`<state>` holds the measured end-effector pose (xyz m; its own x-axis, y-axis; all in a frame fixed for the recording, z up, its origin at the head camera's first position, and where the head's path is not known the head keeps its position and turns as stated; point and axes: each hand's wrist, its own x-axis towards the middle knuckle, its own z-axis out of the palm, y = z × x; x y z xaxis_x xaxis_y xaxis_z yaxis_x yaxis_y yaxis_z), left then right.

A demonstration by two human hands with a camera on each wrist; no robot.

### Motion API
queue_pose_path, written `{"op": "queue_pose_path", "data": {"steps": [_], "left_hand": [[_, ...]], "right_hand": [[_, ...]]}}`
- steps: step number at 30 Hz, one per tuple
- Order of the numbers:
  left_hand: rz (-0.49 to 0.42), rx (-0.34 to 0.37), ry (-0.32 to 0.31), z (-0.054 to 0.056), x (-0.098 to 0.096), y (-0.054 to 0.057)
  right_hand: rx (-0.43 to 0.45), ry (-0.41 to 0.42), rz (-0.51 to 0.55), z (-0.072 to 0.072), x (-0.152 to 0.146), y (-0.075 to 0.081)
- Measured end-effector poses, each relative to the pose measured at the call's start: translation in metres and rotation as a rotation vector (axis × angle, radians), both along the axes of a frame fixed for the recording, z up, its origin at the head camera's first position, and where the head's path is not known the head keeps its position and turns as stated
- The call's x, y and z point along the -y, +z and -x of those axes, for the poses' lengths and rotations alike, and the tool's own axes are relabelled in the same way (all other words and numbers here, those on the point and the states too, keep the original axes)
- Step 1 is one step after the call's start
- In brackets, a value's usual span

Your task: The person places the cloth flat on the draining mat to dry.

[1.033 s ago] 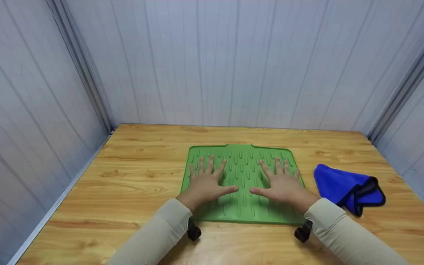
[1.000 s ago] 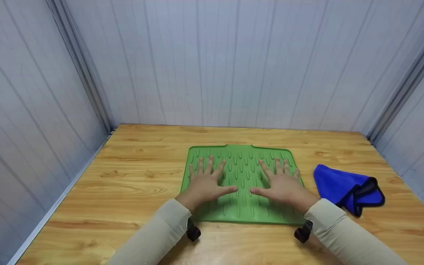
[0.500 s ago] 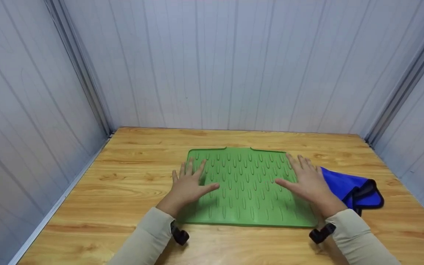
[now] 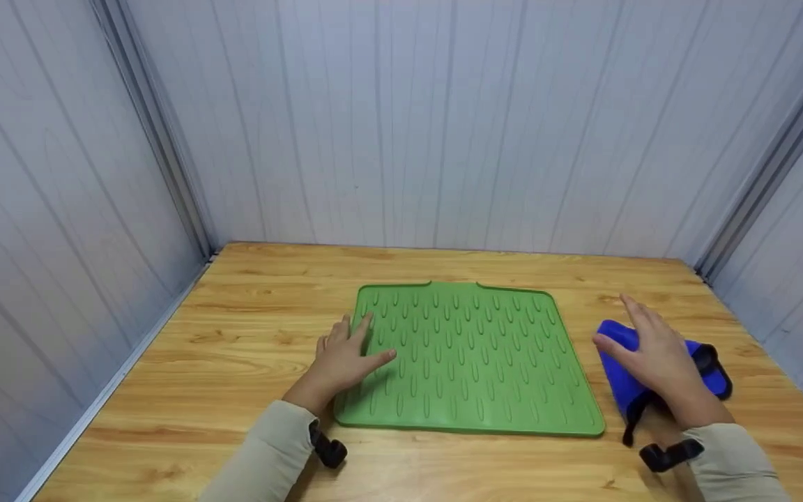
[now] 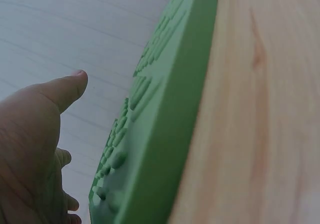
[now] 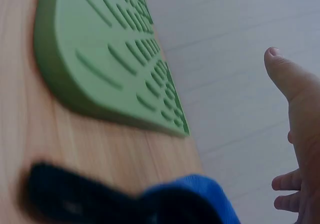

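A green ridged drying mat (image 4: 471,355) lies flat on the wooden table, its raised bumps running in rows. Over its left edge is my left hand (image 4: 342,359), fingers spread and holding nothing. The left wrist view shows that hand's thumb (image 5: 62,89) apart from the mat's surface. On the right, my right hand (image 4: 659,352) is above a blue cloth (image 4: 621,373) with black edging and hides part of it. Its fingers are relaxed and grip nothing. In the right wrist view the cloth (image 6: 205,189) is below the hand, beside the mat's rounded corner (image 6: 75,83).
The wooden table (image 4: 248,376) runs back to a pale panelled wall (image 4: 408,125). More panels stand along the left (image 4: 46,230) and right (image 4: 799,293) sides. A small black camera is strapped to each wrist.
Both hands have parted from over the middle of the mat. The left has moved to the mat's left edge; the right has gone rightward over the blue cloth. The mat stays in place.
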<state>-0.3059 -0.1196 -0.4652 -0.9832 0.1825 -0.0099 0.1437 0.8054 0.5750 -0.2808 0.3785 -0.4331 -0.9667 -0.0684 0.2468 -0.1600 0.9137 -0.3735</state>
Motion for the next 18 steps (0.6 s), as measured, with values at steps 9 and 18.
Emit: {"op": "queue_pose_path", "data": {"steps": [9,18], "left_hand": [[-0.007,0.005,-0.007,0.001,0.006,-0.006],[0.001,-0.037,0.000,0.002,0.010,-0.016]], "right_hand": [[0.073,-0.045,0.051,0.000,-0.030,-0.018],[0.117,-0.078,0.001,0.005,-0.046,-0.040]]}}
